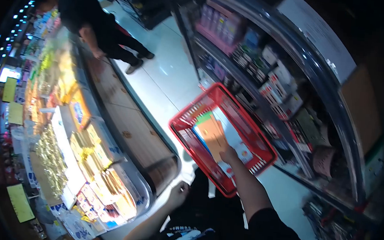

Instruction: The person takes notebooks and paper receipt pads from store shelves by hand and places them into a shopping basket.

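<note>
The right hand (229, 155) reaches into the red basket (186, 137), and its fingers are hidden against the packets there, so whether its grip closes on anything cannot be told. The left hand (178, 192) is small and blurred near the dark shirt, its grip unreadable. The labels on the shelf goods (267, 81) and chiller packs (102, 176) are too smeared to read, and the other person (95, 26) is dark and cut off above.

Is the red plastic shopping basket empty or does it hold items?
It holds items: the red plastic shopping basket contains flat orange packages.
</note>
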Available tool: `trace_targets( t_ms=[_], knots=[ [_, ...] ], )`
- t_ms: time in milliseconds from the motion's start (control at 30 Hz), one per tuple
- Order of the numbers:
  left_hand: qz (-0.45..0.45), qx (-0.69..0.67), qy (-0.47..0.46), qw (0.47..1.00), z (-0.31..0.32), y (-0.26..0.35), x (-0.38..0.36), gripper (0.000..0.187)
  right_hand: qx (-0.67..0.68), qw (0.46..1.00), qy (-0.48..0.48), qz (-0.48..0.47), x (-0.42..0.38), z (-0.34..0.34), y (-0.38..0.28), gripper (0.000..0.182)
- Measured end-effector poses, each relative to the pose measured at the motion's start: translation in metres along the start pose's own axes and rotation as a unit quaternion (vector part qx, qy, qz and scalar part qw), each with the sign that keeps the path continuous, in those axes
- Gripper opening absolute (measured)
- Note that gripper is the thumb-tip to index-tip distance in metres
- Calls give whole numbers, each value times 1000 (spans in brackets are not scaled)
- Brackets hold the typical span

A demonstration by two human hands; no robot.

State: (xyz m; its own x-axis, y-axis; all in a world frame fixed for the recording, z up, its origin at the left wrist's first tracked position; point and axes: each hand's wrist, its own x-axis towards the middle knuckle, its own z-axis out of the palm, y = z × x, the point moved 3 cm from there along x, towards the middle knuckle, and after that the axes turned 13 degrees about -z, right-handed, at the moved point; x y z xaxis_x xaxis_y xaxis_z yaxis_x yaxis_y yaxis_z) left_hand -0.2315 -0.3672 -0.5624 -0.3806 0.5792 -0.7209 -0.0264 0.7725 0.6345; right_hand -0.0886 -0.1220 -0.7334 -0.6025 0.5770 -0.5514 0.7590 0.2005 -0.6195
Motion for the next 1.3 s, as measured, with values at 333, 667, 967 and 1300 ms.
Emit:
trace_targets(
  t_ms=[333,667,967,1300],
  knots=[
    [-33,-8,-87,996,-14,-13,7,13,-24,996,22,84,21,3,-3,51],
    [-15,0,-62,998,-6,0,-6,11,83,995,48,8,19,11,7,35],
    [112,141,24,983,14,16,13,9,371,875,126,-284,13,37,13,11],
    [132,-70,-36,988,29,80,98,39,189,955,86,-210,-137,-85,-88,26]
  ],
)
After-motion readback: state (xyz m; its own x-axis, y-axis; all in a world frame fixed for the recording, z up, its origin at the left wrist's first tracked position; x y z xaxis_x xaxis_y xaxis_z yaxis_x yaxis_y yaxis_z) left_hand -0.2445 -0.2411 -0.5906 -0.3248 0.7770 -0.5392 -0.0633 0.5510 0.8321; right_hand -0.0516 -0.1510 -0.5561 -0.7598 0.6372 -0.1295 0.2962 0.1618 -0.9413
